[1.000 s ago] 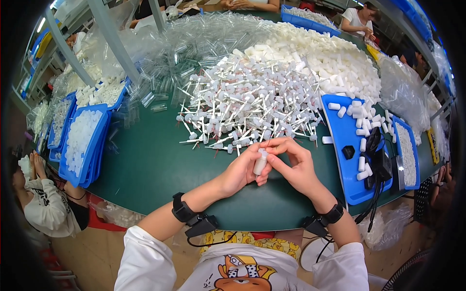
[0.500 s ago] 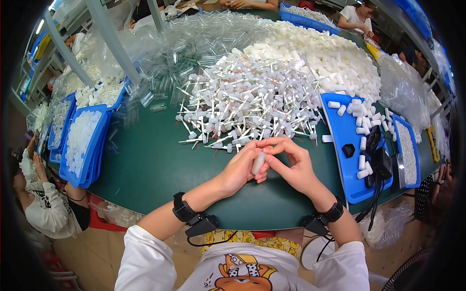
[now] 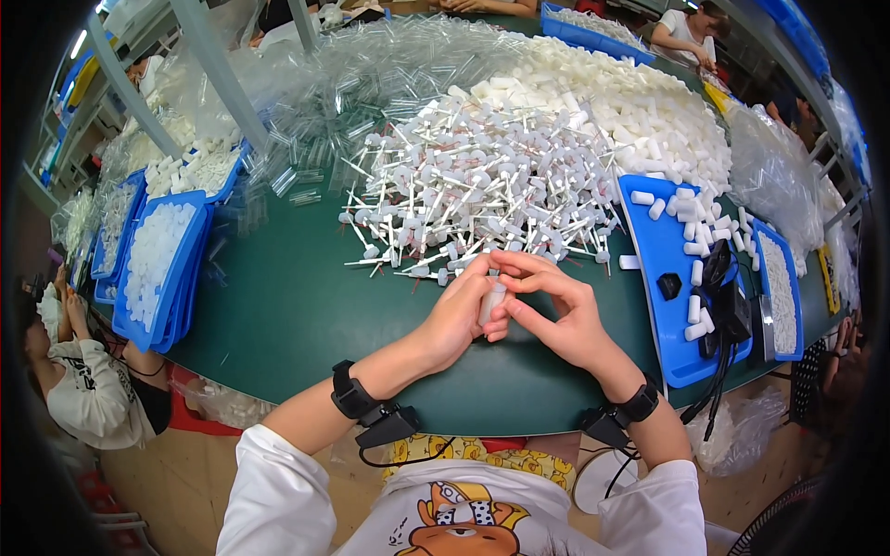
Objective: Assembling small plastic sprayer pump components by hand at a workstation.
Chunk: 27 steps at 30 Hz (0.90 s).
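Note:
Just in front of the pile, my left hand (image 3: 454,318) is closed around a small whitish translucent cylinder (image 3: 492,303), held tilted between thumb and fingers. The fingers of my right hand (image 3: 567,322) are bent in at its upper end, thumb and fingertips pressed close to the left fingers. Whatever the right fingertips grip there is too small and covered to make out. Just beyond both hands lies a heap of thin white sticks with greyish round caps and fine reddish ends (image 3: 482,190).
White cylindrical plugs (image 3: 612,111) are heaped behind, with clear plastic tubes (image 3: 389,79) at back left. A blue tray (image 3: 681,361) with plugs, a black box and cables stands right. Stacked blue trays (image 3: 190,278) hold white pieces at left. Other people sit around the green table (image 3: 306,324).
My hands stay almost in place, still together at the cylinder. My left fingers have shifted slightly around it, and the whole view has moved a little.

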### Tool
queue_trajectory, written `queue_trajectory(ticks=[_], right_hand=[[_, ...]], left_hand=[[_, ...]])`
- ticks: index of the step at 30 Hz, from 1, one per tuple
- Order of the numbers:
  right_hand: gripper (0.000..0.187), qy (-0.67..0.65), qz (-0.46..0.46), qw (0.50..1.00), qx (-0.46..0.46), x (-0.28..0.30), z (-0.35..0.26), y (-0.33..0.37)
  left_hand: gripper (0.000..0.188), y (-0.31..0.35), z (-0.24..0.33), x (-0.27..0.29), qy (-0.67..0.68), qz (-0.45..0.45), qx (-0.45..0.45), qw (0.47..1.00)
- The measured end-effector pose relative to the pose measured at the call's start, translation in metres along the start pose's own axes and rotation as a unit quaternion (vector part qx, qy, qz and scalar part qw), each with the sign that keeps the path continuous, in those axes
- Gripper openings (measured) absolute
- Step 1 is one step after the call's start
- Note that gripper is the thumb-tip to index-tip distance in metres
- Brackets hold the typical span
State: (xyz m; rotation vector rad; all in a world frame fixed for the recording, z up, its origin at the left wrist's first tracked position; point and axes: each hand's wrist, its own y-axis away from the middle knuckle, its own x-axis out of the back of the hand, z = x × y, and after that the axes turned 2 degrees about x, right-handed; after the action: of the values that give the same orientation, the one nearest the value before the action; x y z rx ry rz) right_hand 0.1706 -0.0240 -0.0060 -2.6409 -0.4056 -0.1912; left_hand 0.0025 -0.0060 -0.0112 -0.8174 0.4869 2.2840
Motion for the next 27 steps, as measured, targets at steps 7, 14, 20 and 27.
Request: queue_trajectory(ticks=[7, 14, 20, 27], right_hand=[[0.026, 0.165, -0.009, 0.985, 0.043, 0.006, 0.001, 0.002], [0.04, -0.079, -0.025, 0.995, -0.045, 0.001, 0.004, 0.002], [0.037, -0.203, 0.089, 0.972, -0.078, 0.01, 0.004, 0.0], [0.036, -0.239, 0.069, 0.962, -0.115, 0.009, -0.001, -0.001]], left_hand=[[0.031, -0.002, 0.011, 0.0, -0.028, -0.007, 0.005, 1.0], [0.021, -0.008, 0.005, 0.007, 0.072, -0.026, -0.013, 0.997], [0.021, -0.004, 0.007, -0.007, 0.01, -0.005, -0.044, 0.999], [0.031, -0.003, 0.011, -0.009, 0.019, -0.082, 0.002, 0.996]])
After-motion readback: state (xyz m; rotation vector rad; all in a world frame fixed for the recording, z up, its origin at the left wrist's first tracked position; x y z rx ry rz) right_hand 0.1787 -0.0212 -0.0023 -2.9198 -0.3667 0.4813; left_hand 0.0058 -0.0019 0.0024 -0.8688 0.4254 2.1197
